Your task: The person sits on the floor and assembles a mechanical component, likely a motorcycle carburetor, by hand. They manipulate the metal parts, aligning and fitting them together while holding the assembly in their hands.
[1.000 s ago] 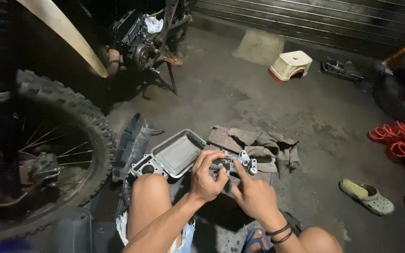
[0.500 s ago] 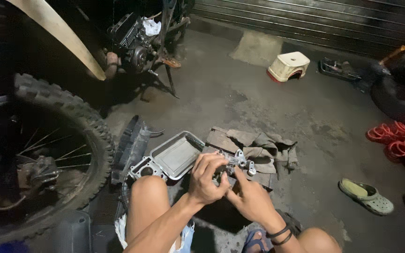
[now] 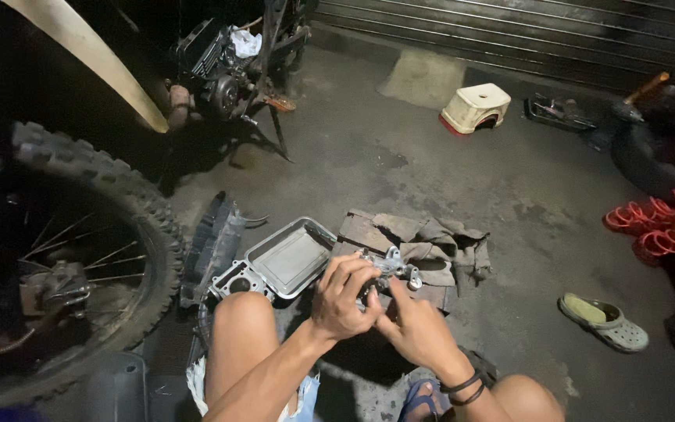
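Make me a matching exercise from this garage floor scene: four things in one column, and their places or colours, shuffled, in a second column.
Things:
1. small metal part
2. metal tray
3. plastic stool
4. coiled hose

Places or colours:
A. red-orange, at the right edge
B. cream, far off near the shutter
C. held between the left hand and right hand
D. on the floor, just left of the rag

Pairs: 1-C, 2-D, 3-B, 4-A
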